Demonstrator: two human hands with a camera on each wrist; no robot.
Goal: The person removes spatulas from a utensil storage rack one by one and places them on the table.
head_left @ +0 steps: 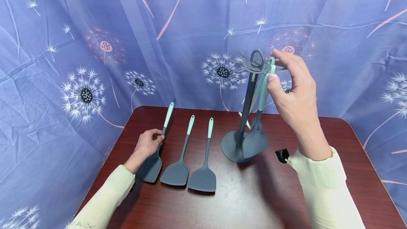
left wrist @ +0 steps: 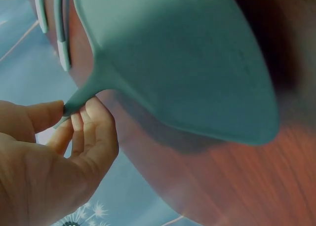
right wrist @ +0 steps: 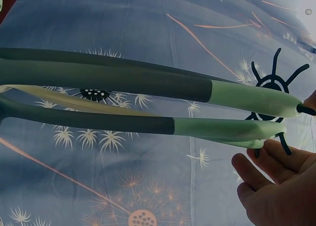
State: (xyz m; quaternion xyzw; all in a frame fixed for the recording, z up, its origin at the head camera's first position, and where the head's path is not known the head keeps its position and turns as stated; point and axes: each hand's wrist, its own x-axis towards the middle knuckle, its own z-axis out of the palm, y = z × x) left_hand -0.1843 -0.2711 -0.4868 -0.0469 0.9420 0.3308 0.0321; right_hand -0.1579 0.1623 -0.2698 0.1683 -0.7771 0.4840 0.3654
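Note:
My left hand [head_left: 148, 144] pinches the dark shaft of the leftmost spatula [head_left: 151, 169], below its mint handle. In the left wrist view this spatula's broad blade [left wrist: 182, 53] casts a shadow on the table. Beside it lie two more grey spatulas, a middle one [head_left: 175, 173] and a right one [head_left: 203, 179]. At the top of a dark utensil stand [head_left: 246, 107], my right hand [head_left: 297, 91] pinches the mint handle end of a hanging spatula [head_left: 256, 143] between thumb and fingers. Another mint handle [right wrist: 227, 128] hangs close by, partly hidden in the head view.
The stand's round base [head_left: 231, 147] rests on the reddish-brown table [head_left: 241, 197]. Hooks [right wrist: 275, 63] radiate from its top. A pale strip [head_left: 244, 119] shows behind the post. A blue dandelion-patterned cloth [head_left: 190, 70] hangs behind. Near the right cuff is a small black object [head_left: 282, 155].

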